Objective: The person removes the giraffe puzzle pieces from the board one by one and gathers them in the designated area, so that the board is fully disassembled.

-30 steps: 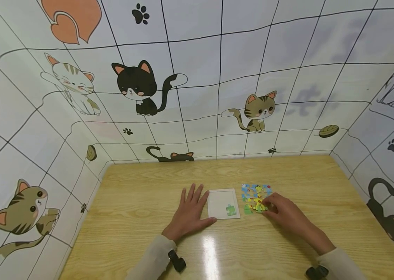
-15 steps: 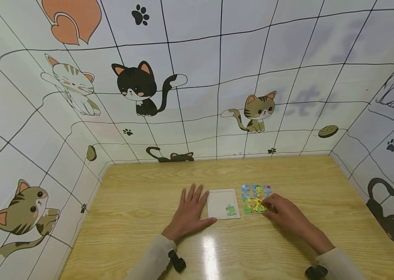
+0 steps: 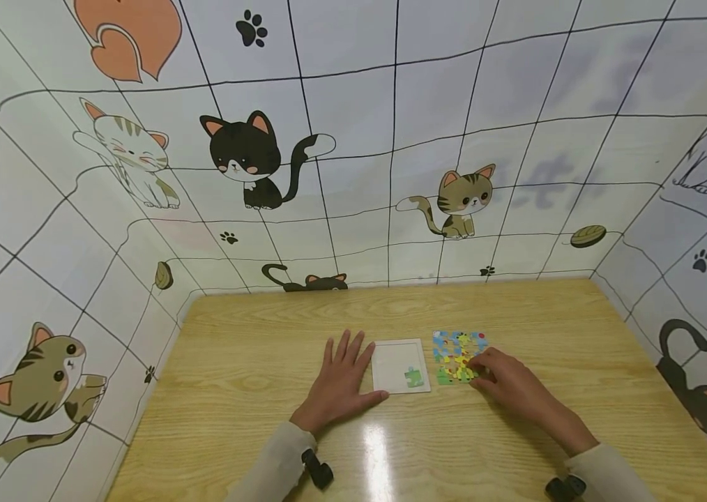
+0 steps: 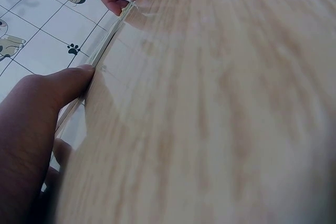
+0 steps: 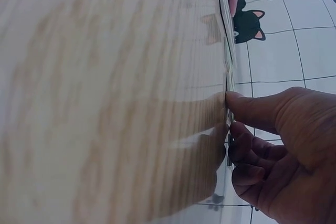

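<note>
A square white puzzle tray (image 3: 391, 367) lies on the table with one green jigsaw piece (image 3: 414, 377) in its lower right part. My left hand (image 3: 339, 382) rests spread at the tray's left side, its thumb at the lower edge. To the right of the tray lies a block of colourful jigsaw pieces (image 3: 446, 345), blue above and green and yellow below, with a giraffe picture. At its lower right corner my right hand (image 3: 510, 383) pinches a piece between thumb and curled fingers. Those fingers hide part of the block. The right wrist view shows the thumb (image 5: 252, 106) down at the tabletop.
The wooden table (image 3: 253, 335) meets cat-printed walls (image 3: 353, 174) at its back and sides. A glare patch (image 3: 378, 460) shines on the wood in front of the tray. Each sleeve carries a black wrist camera (image 3: 317, 468).
</note>
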A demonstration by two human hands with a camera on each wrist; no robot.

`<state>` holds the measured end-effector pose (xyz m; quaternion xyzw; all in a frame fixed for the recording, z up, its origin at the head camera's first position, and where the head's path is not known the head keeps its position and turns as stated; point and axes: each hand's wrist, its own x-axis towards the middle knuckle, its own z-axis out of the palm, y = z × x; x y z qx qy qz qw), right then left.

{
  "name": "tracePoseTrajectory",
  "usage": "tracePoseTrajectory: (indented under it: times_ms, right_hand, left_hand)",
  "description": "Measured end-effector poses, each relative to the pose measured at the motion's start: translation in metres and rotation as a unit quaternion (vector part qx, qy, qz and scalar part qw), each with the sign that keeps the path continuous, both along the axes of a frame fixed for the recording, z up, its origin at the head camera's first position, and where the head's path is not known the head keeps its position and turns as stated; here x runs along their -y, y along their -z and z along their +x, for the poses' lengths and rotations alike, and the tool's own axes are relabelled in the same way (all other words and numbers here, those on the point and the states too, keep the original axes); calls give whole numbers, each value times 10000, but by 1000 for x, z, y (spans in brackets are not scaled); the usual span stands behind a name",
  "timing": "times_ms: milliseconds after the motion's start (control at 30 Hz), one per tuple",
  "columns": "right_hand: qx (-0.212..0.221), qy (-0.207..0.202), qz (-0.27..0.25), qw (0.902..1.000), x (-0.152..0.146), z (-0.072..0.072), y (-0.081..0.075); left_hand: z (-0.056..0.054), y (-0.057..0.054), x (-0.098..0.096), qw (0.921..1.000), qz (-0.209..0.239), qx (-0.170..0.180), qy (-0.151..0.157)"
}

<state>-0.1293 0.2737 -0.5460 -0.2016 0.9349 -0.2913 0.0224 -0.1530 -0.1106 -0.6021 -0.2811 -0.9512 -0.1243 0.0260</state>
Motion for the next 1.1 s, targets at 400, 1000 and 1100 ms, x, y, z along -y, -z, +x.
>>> tracePoseTrajectory:
  times_ms: [400,1000,1100]
  right_hand:
    - [-71,28,34,10000,1,0,-3]
    - [-330,-430,-218,9983,42,-2,-8]
    - [-479,-618,-198,9967,50,-3,-7]
  left_hand:
    - [0,-1,-1,9999,-75,147,-46]
    - [0,-2,-1,10000,21,80,-8]
    - [1,-3,-1,9999,-46,125,-55]
